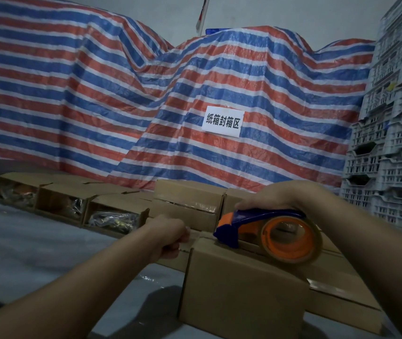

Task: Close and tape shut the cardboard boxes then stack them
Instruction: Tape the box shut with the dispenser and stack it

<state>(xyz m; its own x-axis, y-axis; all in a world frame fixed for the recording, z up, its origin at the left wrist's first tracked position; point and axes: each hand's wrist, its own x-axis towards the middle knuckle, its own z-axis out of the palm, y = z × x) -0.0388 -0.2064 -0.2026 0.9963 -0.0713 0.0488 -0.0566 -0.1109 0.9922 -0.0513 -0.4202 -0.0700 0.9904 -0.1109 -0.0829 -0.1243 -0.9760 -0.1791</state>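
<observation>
The right hand [275, 199] grips the blue-and-orange tape dispenser [263, 231] on the near brown cardboard box [241, 289]; left-hand fingers [180, 237] pinch the tape end. Sealed boxes [187, 204] stand behind; 3 open boxes [72, 204] remain on the bench [36, 241].

The scene is dim and bluish, with flat, soft light and no visible lamp — it seems to fall from above. A soft shadow [168, 293] pools on the counter [36, 245] beside the near cardboard box [241, 297]. Faint sheen shows on the striped tarp [146, 94] and on the tape roll [290, 238]. Wide-angle distortion bends the stacked crates [395, 118] inward at the right edge. Detail is soft throughout — the forearms at the bottom corners are smeared.
</observation>
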